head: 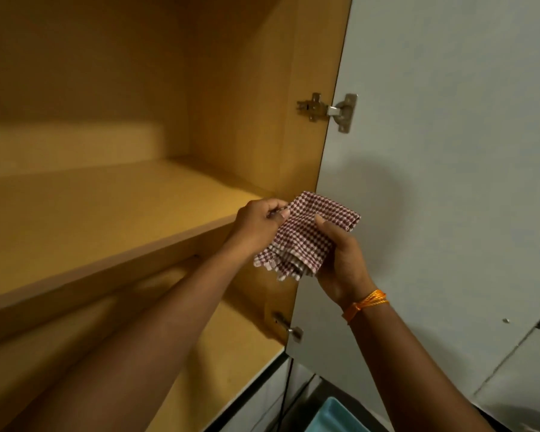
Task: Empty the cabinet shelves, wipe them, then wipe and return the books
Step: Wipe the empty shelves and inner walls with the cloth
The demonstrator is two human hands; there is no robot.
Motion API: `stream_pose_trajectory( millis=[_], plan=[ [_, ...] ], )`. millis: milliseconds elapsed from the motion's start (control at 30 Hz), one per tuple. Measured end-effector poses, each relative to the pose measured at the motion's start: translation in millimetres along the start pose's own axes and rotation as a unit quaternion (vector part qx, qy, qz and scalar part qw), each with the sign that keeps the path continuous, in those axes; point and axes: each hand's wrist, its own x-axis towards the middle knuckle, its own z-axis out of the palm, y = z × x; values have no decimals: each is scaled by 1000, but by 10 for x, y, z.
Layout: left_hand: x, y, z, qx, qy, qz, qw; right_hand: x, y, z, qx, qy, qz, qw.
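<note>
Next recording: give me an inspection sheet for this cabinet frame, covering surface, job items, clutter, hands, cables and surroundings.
Surface: upper shelf bare, lower shelf bare where visible; no books in view.
Job's things: checked cloth folded, held in front of the cabinet.
Clutter: nothing seen.
Hands: left hand pinches the cloth's edge; right hand holds it from below, orange thread on the wrist.
Cables: dark cable below the cabinet.
Surroundings: open door, two hinges, blue object below.

Both hands hold a checked cloth before the cabinet shelf.
</note>
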Motion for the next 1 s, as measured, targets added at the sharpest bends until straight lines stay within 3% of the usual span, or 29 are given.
stream_pose_trajectory(
  millis=[167,333,567,667,767,867,1000],
  plan=[
    [453,211,-634,97,0,68,993,465,-86,610,-4,30,14,999],
    [933,379,-1135,152,96,69,981,873,-206,1200,1,85,4,996],
    [1394,814,-2006,90,154,91,980,1373,-531,2077,68,56,-7,996],
    [1533,924,-2269,3,161,90,983,1555,-700,2293,81,29,-40,996],
    [1563,1082,-2432,-151,171,92,969,1681,-920,2403,132,7,-72,989],
    [1601,1259,-2541,-347,179,87,917,1828,-1163,2453,257,-38,-113,959],
    [1674,1511,-2678,-569,118,80,810,2017,-1383,2558,344,-111,-121,924]
  ],
)
